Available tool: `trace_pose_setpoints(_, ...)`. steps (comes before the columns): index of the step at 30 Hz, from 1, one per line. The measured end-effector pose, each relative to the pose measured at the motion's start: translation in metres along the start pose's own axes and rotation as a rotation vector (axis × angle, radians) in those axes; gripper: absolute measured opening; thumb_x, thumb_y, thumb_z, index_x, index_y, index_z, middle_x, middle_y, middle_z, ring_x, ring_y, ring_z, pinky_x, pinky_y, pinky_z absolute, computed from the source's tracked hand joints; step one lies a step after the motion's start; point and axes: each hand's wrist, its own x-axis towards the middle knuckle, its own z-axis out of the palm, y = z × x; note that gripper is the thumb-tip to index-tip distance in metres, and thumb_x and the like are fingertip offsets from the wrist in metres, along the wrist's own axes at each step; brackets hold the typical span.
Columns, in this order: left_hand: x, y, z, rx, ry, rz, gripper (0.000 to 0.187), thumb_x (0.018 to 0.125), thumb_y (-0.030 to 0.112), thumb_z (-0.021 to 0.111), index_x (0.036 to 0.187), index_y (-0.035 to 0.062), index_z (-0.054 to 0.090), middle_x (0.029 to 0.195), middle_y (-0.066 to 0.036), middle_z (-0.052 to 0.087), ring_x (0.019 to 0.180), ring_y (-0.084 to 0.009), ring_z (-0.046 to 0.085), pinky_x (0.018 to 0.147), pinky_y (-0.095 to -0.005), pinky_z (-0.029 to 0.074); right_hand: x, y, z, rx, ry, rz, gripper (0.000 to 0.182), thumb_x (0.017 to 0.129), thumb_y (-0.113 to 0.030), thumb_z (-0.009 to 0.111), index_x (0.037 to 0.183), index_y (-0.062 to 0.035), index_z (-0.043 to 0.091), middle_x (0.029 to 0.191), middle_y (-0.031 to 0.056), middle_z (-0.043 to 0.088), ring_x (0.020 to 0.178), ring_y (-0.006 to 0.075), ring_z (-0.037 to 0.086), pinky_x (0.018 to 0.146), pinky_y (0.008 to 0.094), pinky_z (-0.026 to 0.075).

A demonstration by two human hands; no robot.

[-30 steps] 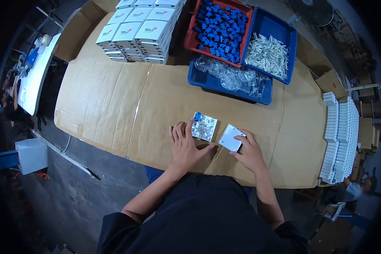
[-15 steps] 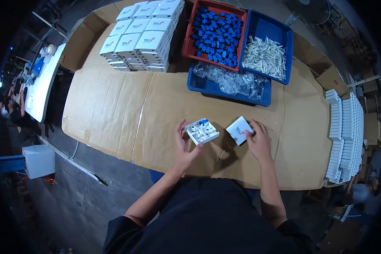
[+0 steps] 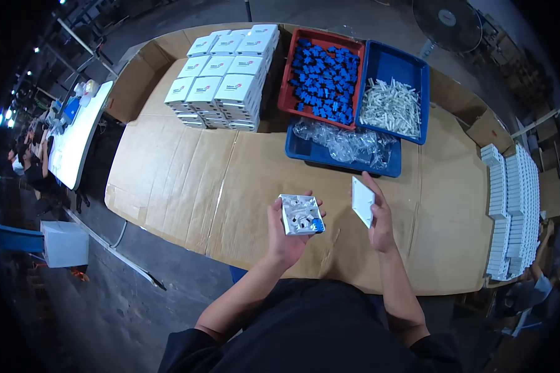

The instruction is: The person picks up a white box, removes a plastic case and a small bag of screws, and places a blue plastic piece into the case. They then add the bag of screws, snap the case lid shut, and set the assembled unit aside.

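On the palm of my left hand [image 3: 286,244] rests an open white box [image 3: 301,214], its fingers curled round the sides. White parts and a blue piece [image 3: 318,225] lie inside, the blue one at the lower right corner. My right hand [image 3: 381,224] grips a thin white lid [image 3: 363,202], tilted on edge with its plain side toward the box. A gap separates lid and box. Both are above the cardboard-covered table [image 3: 261,180].
Stacked white boxes [image 3: 221,78] stand at the back left. Behind my hands are a red tray of blue pieces [image 3: 284,93], a blue tray of white parts [image 3: 424,93] and a blue tray of clear bags [image 3: 295,149]. White stacks [image 3: 510,211] line the right edge.
The box has turned in my left hand, its blue piece now at the lower right. My right hand has raised and tilted the lid, so its printed face is no longer visible. The view has shifted.
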Motion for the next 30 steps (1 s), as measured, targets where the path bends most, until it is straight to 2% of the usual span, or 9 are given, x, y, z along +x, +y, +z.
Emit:
trace_pose_setpoints(1, 0.001, 0.005, 0.003, 0.013, -0.009, -0.026, 0.078, 0.105, 0.064, 0.023, 0.149, 0.0060, 0.050, 0.130, -0.014, 0.067, 0.114, -0.0300, 0.067, 0.098, -0.0466, 0.055, 0.006, -0.006, 0.007, 0.024, -0.023, 0.037, 0.071, 0.102, -0.043, 0.041, 0.159, -0.0019, 0.038, 0.146, 0.0144, 0.057, 0.131, 0.0251, 0.057, 0.113, 0.0401, 0.043)
trace_pose_setpoints(4, 0.003, 0.012, 0.003, 0.003, -0.129, -0.075, 0.077, 0.106, 0.065, 0.021, 0.146, 0.0067, 0.051, 0.128, -0.013, 0.068, 0.111, -0.0301, 0.069, 0.092, -0.0465, 0.057, 0.025, -0.017, 0.025, 0.310, -0.140, 0.088, 0.073, 0.103, -0.047, 0.041, 0.161, -0.0028, 0.036, 0.146, 0.0150, 0.058, 0.129, 0.0250, 0.059, 0.112, 0.0405, 0.044)
trace_pose_setpoints(5, 0.000, 0.012, 0.005, 0.002, -0.129, -0.083, 0.079, 0.106, 0.067, 0.021, 0.146, 0.0067, 0.052, 0.128, -0.013, 0.068, 0.111, -0.0302, 0.070, 0.092, -0.0471, 0.058, 0.030, -0.023, 0.036, 0.285, -0.094, 0.108, 0.075, 0.103, -0.052, 0.039, 0.160, -0.0024, 0.036, 0.141, 0.0191, 0.061, 0.127, 0.0295, 0.061, 0.108, 0.0442, 0.047)
trace_pose_setpoints(8, -0.007, 0.015, 0.019, -0.035, -0.126, -0.123, 0.084, 0.104, 0.072, 0.020, 0.144, 0.0065, 0.054, 0.130, -0.014, 0.068, 0.111, -0.0304, 0.070, 0.094, -0.0485, 0.058, 0.043, -0.040, 0.060, 0.176, -0.150, 0.038, 0.077, 0.104, -0.056, 0.037, 0.160, -0.0017, 0.036, 0.140, 0.0200, 0.061, 0.126, 0.0303, 0.062, 0.109, 0.0452, 0.047)
trace_pose_setpoints(11, -0.009, 0.015, 0.022, -0.179, -0.144, -0.207, 0.084, 0.104, 0.073, 0.023, 0.143, 0.0054, 0.055, 0.134, -0.015, 0.067, 0.114, -0.0311, 0.069, 0.100, -0.0499, 0.055, 0.050, -0.056, 0.067, 0.155, -0.274, 0.014, 0.080, 0.104, -0.060, 0.041, 0.158, -0.0015, 0.041, 0.139, 0.0161, 0.062, 0.127, 0.0254, 0.060, 0.112, 0.0411, 0.044)
trace_pose_setpoints(14, -0.016, 0.020, 0.033, -0.183, -0.153, -0.206, 0.083, 0.104, 0.073, 0.027, 0.143, 0.0052, 0.054, 0.135, -0.015, 0.066, 0.116, -0.0313, 0.068, 0.102, -0.0504, 0.054, 0.059, -0.074, 0.069, 0.177, -0.360, 0.067, 0.080, 0.104, -0.061, 0.041, 0.156, -0.0009, 0.044, 0.139, 0.0159, 0.063, 0.127, 0.0242, 0.060, 0.113, 0.0403, 0.043)
trace_pose_setpoints(21, -0.025, 0.021, 0.048, -0.251, -0.238, -0.227, 0.080, 0.103, 0.072, 0.032, 0.144, 0.0069, 0.053, 0.135, -0.016, 0.064, 0.113, -0.0309, 0.068, 0.098, -0.0485, 0.057, 0.065, -0.092, 0.067, 0.098, -0.416, 0.184, 0.073, 0.106, -0.061, 0.043, 0.150, -0.0031, 0.052, 0.134, 0.0143, 0.064, 0.125, 0.0215, 0.061, 0.109, 0.0381, 0.047)
trace_pose_setpoints(24, -0.031, 0.021, 0.058, -0.257, -0.257, -0.213, 0.076, 0.104, 0.070, 0.037, 0.147, 0.0084, 0.051, 0.138, -0.018, 0.062, 0.112, -0.0307, 0.068, 0.093, -0.0454, 0.060, 0.063, -0.102, 0.069, 0.011, -0.477, 0.189, 0.078, 0.107, -0.061, 0.041, 0.151, 0.0031, 0.047, 0.141, 0.0223, 0.061, 0.130, 0.0281, 0.061, 0.110, 0.0425, 0.048)
trace_pose_setpoints(30, -0.031, 0.024, 0.061, -0.315, -0.276, -0.270, 0.078, 0.104, 0.072, 0.032, 0.143, 0.0087, 0.052, 0.133, -0.017, 0.066, 0.110, -0.0315, 0.070, 0.093, -0.0480, 0.060, 0.061, -0.112, 0.064, -0.078, -0.478, 0.140, 0.073, 0.108, -0.056, 0.044, 0.151, 0.0028, 0.047, 0.139, 0.0193, 0.063, 0.129, 0.0273, 0.063, 0.107, 0.0411, 0.051)
